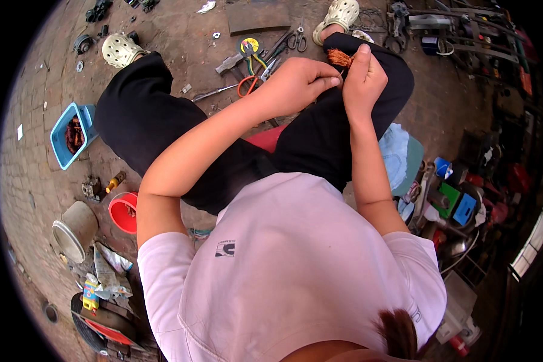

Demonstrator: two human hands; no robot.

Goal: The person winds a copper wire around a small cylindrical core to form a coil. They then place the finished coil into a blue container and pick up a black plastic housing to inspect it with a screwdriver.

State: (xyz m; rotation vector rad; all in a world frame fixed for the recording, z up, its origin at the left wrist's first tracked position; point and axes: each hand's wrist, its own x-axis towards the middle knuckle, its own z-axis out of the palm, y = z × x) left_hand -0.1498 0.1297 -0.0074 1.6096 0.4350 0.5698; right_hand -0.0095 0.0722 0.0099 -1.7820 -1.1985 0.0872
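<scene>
pale shirt (301, 259), hands (292, 87) (365, 87) pinching coppery strands (339, 58), tools (228, 64) scattered on grimy brick floor (36, 160)

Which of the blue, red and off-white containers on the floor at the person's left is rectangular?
The blue tub, holding brown pieces: its rim has corners, while the red bucket and off-white bucket have round rims.

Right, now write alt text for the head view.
A person's right hand pinches a small bundle of coppery strands, with the left hand close beside it. Hand tools lie scattered on the brick floor, and a blue tub stands off to the left.
</scene>
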